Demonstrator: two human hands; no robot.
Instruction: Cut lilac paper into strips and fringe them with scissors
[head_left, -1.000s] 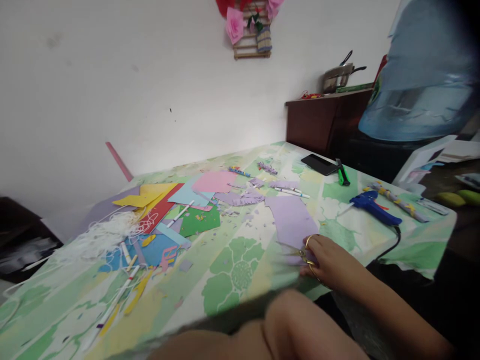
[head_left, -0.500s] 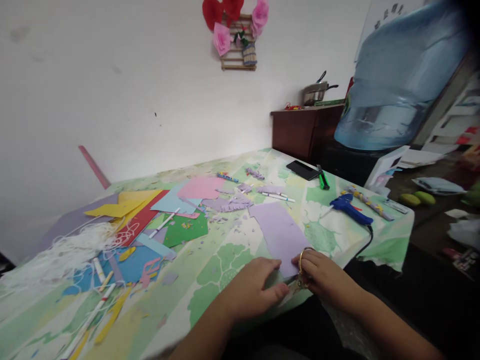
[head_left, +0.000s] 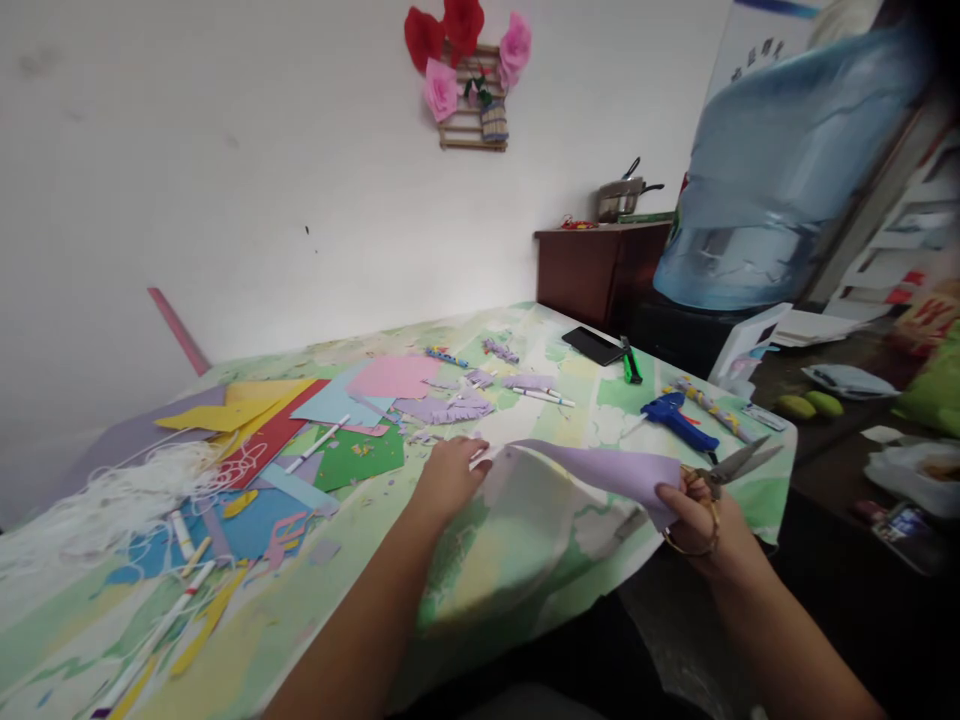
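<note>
A lilac paper sheet (head_left: 600,468) is lifted off the table, with the pale tablecloth fold (head_left: 517,520) raised under it. My left hand (head_left: 450,475) grips the sheet's far left corner, fingers curled. My right hand (head_left: 694,520) pinches the sheet's near right corner and also holds gold-handled scissors (head_left: 739,465), whose blades point right and up, slightly apart.
Coloured paper sheets (head_left: 285,420), white string (head_left: 127,490) and pens (head_left: 315,445) litter the left of the green-patterned table (head_left: 360,590). A blue glue gun (head_left: 675,420), a green marker (head_left: 628,365) and a phone (head_left: 592,345) lie at the right. A big water bottle (head_left: 780,180) stands beyond.
Both hands have lifted the lilac sheet off the table. The left hand moved up to its far corner and the right hand, with the scissors, swung out to the right.
</note>
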